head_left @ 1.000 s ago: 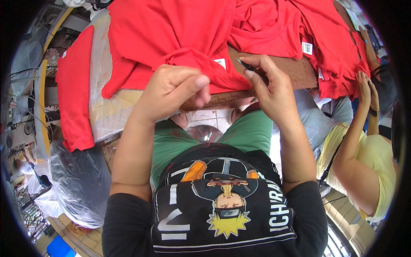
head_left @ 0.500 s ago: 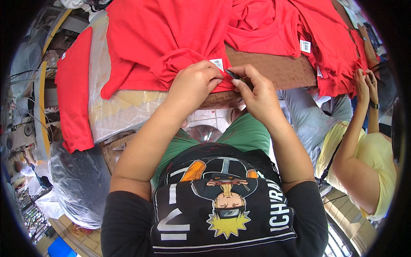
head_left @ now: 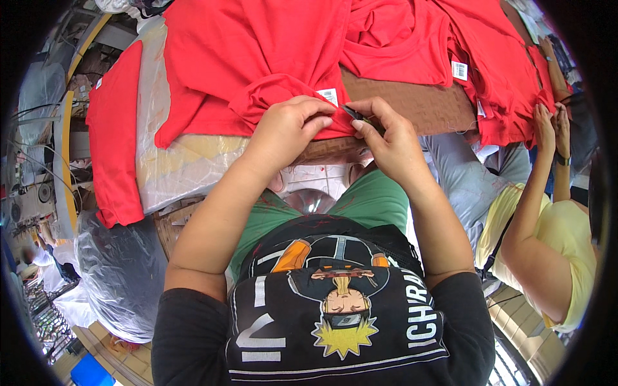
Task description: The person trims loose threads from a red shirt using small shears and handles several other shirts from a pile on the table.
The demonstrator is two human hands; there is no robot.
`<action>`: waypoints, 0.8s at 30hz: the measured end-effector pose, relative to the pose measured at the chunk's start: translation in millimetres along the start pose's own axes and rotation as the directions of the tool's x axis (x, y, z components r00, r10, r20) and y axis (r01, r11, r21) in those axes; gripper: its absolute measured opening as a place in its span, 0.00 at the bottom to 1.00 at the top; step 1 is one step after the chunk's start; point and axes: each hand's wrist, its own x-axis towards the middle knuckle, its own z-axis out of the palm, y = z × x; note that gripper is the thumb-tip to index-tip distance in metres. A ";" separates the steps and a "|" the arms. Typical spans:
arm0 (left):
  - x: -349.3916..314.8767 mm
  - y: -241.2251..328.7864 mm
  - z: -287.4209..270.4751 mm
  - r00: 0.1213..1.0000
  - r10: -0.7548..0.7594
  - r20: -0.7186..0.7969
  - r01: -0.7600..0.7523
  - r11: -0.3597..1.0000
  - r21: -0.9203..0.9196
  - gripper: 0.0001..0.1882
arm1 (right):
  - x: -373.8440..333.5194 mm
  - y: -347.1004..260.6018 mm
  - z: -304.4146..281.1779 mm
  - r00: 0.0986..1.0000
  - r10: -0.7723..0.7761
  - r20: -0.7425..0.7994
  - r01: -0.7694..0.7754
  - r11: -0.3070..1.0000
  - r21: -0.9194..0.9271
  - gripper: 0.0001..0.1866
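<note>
A red garment point(head_left: 244, 45) lies spread over the table's near edge, with a white printed label point(head_left: 328, 96) at its lower seam. My left hand point(head_left: 293, 128) is closed, thumb and forefinger pinching the garment's edge just beside the label. Between the thumb and fingers of my right hand point(head_left: 394, 140) sits a small pair of dark thread snips point(head_left: 355, 114). Their tip points left, close to the garment's edge and a short way from my left fingertips. Any thread between the hands is too fine to make out.
More red garments point(head_left: 399, 51) cover the table's far right, over a brown textured surface point(head_left: 412, 100). A red piece point(head_left: 114, 141) hangs off the left side over plastic sheeting point(head_left: 187, 170). A person in yellow point(head_left: 541, 244) works at the right. A plastic-wrapped bundle point(head_left: 119, 276) stands lower left.
Both hands keep almost the same places. The snips have tilted slightly in my right fingers. The co-worker's hands at the right have shifted a little.
</note>
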 end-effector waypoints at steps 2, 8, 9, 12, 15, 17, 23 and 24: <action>-1.2 3.7 3.5 0.998 0.046 -0.034 -0.044 0.997 0.066 0.08 | 0.0 1.3 0.6 1.000 -0.016 -0.005 0.016 1.000 0.006 0.12; -1.0 -2.7 5.7 0.998 0.040 -0.055 -0.034 0.995 0.093 0.07 | -1.4 -3.8 0.1 0.985 -0.168 0.034 0.172 0.959 -0.227 0.10; -1.2 -4.4 5.6 0.997 0.046 -0.054 -0.042 0.996 0.079 0.06 | -2.1 -6.4 0.1 0.987 -0.150 0.048 0.157 0.956 -0.249 0.10; -1.3 -5.3 6.9 0.993 0.093 -0.078 -0.086 0.993 0.084 0.06 | -2.9 -13.2 -0.3 0.990 -0.112 0.081 0.132 0.940 -0.314 0.09; -0.9 -1.2 4.7 0.998 0.033 -0.054 -0.029 0.997 0.078 0.06 | -2.6 -14.6 -0.1 0.990 -0.105 0.096 0.133 0.922 -0.363 0.09; -2.4 -1.8 4.8 0.997 0.033 -0.063 -0.028 0.996 0.085 0.06 | -2.3 -15.3 0.8 0.990 -0.100 0.102 0.132 0.914 -0.384 0.10; -1.4 -0.5 3.4 0.999 -0.001 -0.044 0.004 0.998 0.067 0.07 | 1.2 -17.1 3.9 0.989 -0.096 0.116 0.137 0.893 -0.429 0.09; -0.8 -0.4 3.1 0.999 -0.004 -0.037 0.007 0.998 0.067 0.07 | 1.6 -17.4 4.4 0.989 -0.091 0.118 0.134 0.889 -0.438 0.09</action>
